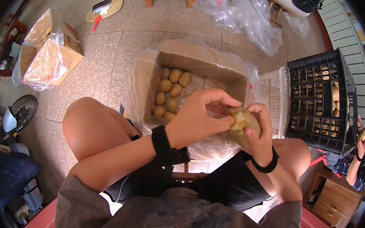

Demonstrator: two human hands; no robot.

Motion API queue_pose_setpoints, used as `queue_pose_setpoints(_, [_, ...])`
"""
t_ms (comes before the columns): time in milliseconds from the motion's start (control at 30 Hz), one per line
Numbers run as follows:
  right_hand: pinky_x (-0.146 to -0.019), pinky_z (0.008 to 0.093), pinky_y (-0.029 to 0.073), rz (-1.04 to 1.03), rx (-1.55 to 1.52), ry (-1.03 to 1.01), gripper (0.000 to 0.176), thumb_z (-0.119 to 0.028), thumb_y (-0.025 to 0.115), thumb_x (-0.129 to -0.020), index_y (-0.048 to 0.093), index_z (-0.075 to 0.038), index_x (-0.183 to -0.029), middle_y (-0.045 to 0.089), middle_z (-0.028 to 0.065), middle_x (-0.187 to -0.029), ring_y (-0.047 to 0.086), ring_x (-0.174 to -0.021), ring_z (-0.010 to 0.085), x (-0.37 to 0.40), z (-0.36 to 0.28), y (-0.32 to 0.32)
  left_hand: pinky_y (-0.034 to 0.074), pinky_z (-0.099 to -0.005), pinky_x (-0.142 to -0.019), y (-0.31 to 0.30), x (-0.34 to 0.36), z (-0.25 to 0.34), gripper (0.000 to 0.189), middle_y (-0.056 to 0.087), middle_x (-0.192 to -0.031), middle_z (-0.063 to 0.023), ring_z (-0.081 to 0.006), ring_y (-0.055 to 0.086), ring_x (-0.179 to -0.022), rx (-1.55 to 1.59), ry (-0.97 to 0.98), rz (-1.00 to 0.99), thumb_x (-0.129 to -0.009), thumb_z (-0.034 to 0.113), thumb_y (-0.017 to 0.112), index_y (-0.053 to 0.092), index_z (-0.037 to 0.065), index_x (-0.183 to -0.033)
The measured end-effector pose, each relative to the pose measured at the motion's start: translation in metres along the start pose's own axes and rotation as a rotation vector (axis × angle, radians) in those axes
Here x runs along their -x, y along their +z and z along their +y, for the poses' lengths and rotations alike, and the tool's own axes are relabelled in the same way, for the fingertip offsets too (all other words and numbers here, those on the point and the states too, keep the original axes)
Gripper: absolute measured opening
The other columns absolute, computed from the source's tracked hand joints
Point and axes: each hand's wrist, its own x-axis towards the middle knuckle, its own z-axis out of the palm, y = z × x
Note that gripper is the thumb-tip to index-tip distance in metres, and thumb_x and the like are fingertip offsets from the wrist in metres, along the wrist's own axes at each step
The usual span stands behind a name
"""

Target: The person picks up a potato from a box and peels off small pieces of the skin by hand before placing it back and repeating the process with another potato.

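Note:
In front of me my right hand (261, 136) is closed around a yellow-green, brown-tinged round fruit (247, 125), its thumb across the near side. My left hand (204, 115) meets the fruit from the left, thumb and forefinger bent in a pinch at its top end; whether something thin is between those fingertips I cannot make out. Both hands are above a cardboard box (204, 63) lined with clear plastic. In the box's left part lie several brown round fruits (173, 90), loosely in rows. My left forearm and hand hide part of the box.
To the right stand a white plastic basket (273, 96) and a black crate (312, 99) with many brown pieces. Another person's hand (362, 147) holds a piece beside it. An open carton (68, 54) stands left; plastic sheeting (243, 19) and a round woven fan (105, 9) lie beyond.

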Motion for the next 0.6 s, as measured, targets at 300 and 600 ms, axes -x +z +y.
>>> queue_pose_setpoints(300, [-0.088,0.0254,0.039,0.009,0.018,-0.059,0.057,-0.035,0.067,-0.083,0.038,-0.003,-0.120,0.051,0.0074,-0.108,0.049,-0.100,0.0123,-0.002,0.001,0.002,0.048,-0.0262,-0.084,-0.006,-0.004,0.012,0.027,0.063,-0.104,-0.0072,-0.0127,0.059,-0.097,0.086,-0.044,0.003,-0.082,0.002,0.064,0.060,-0.001,-0.108])
queue_pose_setpoints(600, [-0.083,0.0255,0.045,0.038,-0.116,0.032,0.072,-0.057,0.061,-0.080,0.037,-0.002,-0.120,0.054,0.0082,-0.108,0.054,-0.096,0.0126,-0.006,-0.006,0.000,0.046,-0.0305,-0.081,-0.018,0.004,0.031,0.011,0.066,-0.091,-0.0107,-0.0225,0.062,-0.086,-0.601,0.286,0.128,-0.084,0.011,0.060,0.061,0.000,-0.087])
